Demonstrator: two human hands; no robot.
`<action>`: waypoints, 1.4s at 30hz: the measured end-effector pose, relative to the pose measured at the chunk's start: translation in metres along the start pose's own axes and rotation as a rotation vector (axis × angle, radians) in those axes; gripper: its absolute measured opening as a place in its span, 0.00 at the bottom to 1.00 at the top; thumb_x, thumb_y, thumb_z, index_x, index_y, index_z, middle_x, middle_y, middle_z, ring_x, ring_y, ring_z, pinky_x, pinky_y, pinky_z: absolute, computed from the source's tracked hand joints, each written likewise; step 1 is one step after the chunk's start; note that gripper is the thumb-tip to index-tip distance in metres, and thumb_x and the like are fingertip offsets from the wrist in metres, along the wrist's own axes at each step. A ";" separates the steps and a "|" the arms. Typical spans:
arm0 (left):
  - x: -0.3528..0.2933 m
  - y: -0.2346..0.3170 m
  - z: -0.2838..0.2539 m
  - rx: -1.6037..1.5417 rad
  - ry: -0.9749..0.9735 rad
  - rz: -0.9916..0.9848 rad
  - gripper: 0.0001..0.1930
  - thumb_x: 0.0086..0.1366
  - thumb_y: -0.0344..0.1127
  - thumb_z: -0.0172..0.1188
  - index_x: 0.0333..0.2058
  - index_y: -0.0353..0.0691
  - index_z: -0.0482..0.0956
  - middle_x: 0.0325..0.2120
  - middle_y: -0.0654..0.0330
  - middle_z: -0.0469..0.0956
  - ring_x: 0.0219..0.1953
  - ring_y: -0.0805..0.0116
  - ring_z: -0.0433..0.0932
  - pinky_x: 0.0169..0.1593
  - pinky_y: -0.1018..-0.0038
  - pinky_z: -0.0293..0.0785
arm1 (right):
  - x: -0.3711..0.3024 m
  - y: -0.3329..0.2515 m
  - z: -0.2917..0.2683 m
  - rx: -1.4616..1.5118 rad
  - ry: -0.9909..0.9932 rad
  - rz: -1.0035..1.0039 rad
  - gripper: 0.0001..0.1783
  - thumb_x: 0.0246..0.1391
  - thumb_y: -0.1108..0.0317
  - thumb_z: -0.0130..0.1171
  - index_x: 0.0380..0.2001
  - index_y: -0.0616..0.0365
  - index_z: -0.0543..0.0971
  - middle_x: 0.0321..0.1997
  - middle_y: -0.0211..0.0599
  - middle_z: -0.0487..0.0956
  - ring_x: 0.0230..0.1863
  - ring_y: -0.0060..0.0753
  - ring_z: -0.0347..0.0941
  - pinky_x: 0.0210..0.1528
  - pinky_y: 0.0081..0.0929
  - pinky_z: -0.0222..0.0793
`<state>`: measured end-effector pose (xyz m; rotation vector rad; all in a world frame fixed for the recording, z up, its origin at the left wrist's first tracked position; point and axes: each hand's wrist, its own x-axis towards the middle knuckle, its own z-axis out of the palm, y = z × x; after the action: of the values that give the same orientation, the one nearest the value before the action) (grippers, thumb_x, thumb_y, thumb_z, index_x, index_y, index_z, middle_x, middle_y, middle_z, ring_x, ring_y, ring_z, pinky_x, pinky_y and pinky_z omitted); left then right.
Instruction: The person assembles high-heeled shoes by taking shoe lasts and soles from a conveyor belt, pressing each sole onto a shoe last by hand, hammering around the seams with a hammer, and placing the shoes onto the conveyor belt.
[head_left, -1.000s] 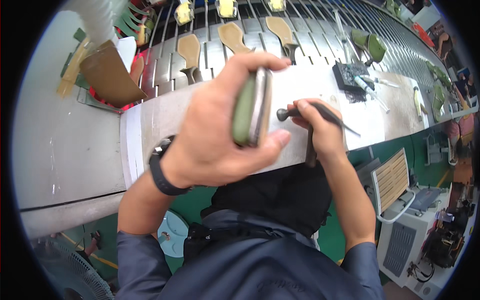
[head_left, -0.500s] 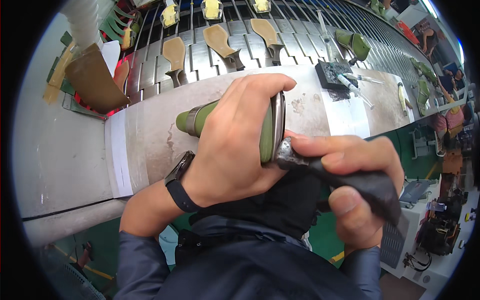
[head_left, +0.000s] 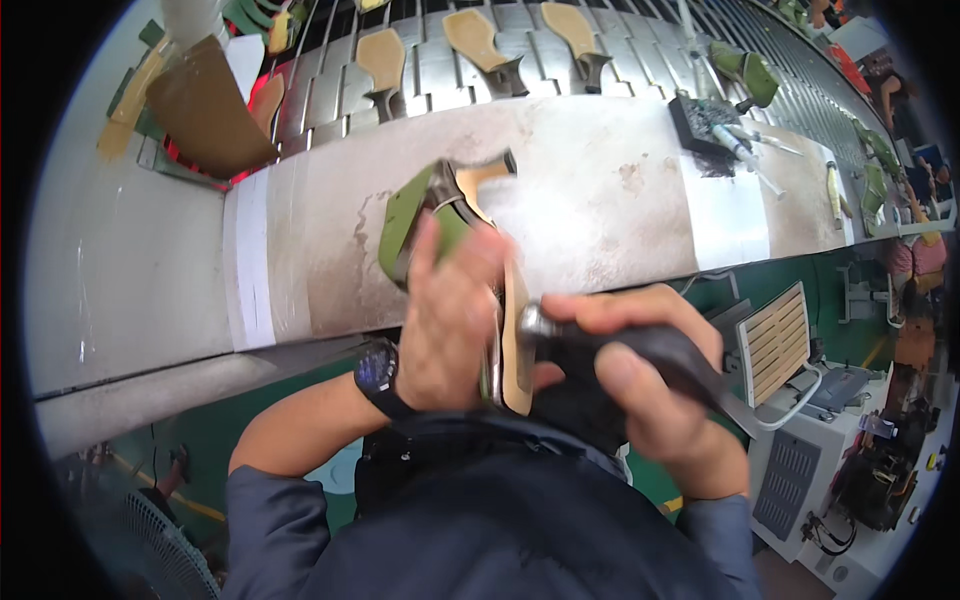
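My left hand [head_left: 450, 325], smeared by motion, is closed round the middle of a green heeled shoe [head_left: 400, 225] above the bench's near edge. The shoe's tan sole [head_left: 517, 350] faces right, its toe end lies low against my dark clothing, and its heel points up and right. A watch sits on my left wrist. In my right hand [head_left: 660, 400] is a dark hammer [head_left: 575, 348] with a rounded, shiny metal face. That face is at the sole's right edge; whether it touches cannot be told. My fingers partly cover the shoe's middle.
Beyond the pale bench [head_left: 600, 225], several tan soles with heels [head_left: 475, 45] lie on a slatted metal conveyor [head_left: 640, 70]. A black block [head_left: 700, 125] with syringes [head_left: 740, 145] sits right. A curved brown panel [head_left: 205, 130] stands left, a slatted wooden rack [head_left: 775, 340] right.
The shoe has turned in my left hand, so its sole and heel now show. My right hand has moved down and left with the hammer. The whole view has shifted.
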<state>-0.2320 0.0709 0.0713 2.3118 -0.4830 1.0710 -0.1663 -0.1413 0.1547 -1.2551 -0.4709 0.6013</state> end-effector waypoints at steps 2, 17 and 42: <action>-0.025 -0.017 0.005 0.112 -0.060 -0.053 0.48 0.67 0.52 0.70 0.75 0.36 0.51 0.71 0.33 0.62 0.73 0.35 0.65 0.73 0.29 0.48 | -0.002 0.059 -0.006 0.068 0.182 0.006 0.12 0.67 0.75 0.58 0.50 0.70 0.77 0.56 0.55 0.85 0.58 0.36 0.81 0.65 0.34 0.75; -0.067 -0.036 0.011 0.341 -0.134 0.002 0.49 0.65 0.58 0.71 0.71 0.35 0.56 0.69 0.35 0.65 0.71 0.36 0.67 0.74 0.34 0.52 | 0.013 0.093 -0.016 0.174 0.093 0.070 0.20 0.62 0.66 0.57 0.50 0.73 0.74 0.56 0.74 0.80 0.58 0.56 0.81 0.66 0.50 0.77; -0.059 -0.023 0.015 0.217 -0.079 -0.174 0.22 0.74 0.34 0.59 0.63 0.48 0.68 0.65 0.51 0.75 0.68 0.52 0.74 0.75 0.35 0.51 | 0.061 0.029 -0.020 -0.535 -0.404 -0.210 0.16 0.48 0.75 0.74 0.41 0.68 0.84 0.44 0.52 0.88 0.48 0.48 0.89 0.54 0.37 0.86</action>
<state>-0.2472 0.0856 0.0099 2.5393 -0.1975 0.9930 -0.1120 -0.1101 0.1216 -1.5637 -1.1424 0.5685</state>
